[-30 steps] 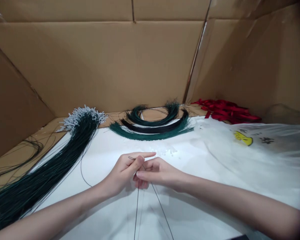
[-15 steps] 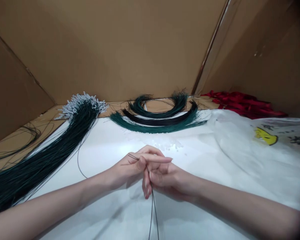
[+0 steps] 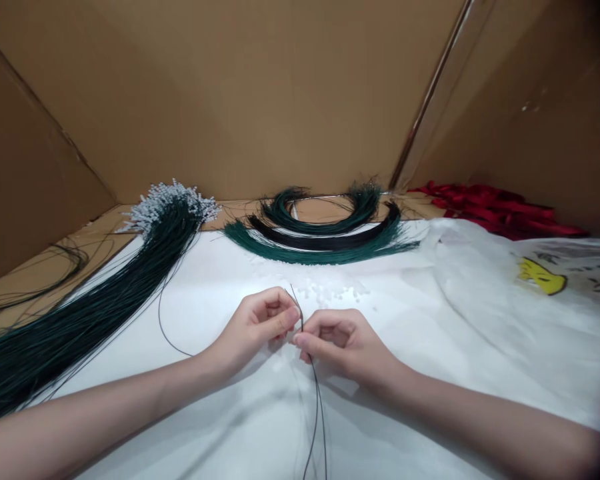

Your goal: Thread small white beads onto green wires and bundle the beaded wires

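Two dark cords [image 3: 317, 400] run up from the bottom edge between my hands, their tips standing above the fingers. My left hand [image 3: 263, 327] pinches them near the top between thumb and forefinger. Just below and to the right, my right hand [image 3: 347, 343] grips the same cords between thumb and fingertips. Behind the hands, small white beads [image 3: 325, 288] are scattered over the white sheet [image 3: 220, 427]. A thick bundle of dark green cords [image 3: 125, 300] lies to the left, its far ends strung with clustered white beads [image 3: 167, 203].
Curved bundles of green cords [image 3: 325, 255] and black cords [image 3: 320, 240] lie at the back. Red ribbon [image 3: 500, 210] is heaped at the back right, behind a clear plastic bag [image 3: 505, 327]. Cardboard walls [image 3: 260, 100] enclose the back and sides.
My hands have come apart from their overlapped hold, and the left forefinger has curled in. Both now pinch the cords one above the other. The view has shifted slightly.
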A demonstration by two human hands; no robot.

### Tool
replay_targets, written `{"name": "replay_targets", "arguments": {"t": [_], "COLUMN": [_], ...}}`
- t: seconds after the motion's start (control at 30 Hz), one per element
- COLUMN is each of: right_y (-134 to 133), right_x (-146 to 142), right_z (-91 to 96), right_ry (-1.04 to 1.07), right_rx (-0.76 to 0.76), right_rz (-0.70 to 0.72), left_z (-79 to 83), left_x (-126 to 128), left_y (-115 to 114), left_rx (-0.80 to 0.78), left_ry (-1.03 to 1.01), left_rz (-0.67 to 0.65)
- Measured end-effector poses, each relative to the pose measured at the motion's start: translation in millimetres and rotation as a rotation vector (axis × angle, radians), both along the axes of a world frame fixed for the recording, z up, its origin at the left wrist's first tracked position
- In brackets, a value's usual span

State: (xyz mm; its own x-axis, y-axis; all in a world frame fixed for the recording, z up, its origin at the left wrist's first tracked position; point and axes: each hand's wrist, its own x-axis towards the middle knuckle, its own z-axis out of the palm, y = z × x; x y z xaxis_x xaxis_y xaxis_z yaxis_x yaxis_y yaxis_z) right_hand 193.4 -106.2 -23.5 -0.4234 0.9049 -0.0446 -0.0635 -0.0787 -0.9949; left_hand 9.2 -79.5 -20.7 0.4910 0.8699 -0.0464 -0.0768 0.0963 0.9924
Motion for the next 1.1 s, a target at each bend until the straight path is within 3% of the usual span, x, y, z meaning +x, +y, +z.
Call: {"name": "replay_targets", "arguments": {"t": [0.33, 0.57, 1.1], "right_y": [0, -1, 1], "right_x": [0, 1, 3], "right_z": [1.4, 5.3, 4.4], "right_ry": [-0.054, -0.04, -0.027], "right_rx": [-0.023, 0.012, 0.01], "right_rz": [0.003, 0.055, 0.102], "left_z": [10.3, 7.8, 16.2], "left_x": [-3, -4, -9], "left_y": [6, 5, 11], "left_rx": [0.069, 0.067, 0.13], "left_ry": [0.063, 0.031, 0.117], "left_rz": [-0.019, -0.073, -0.023]}}
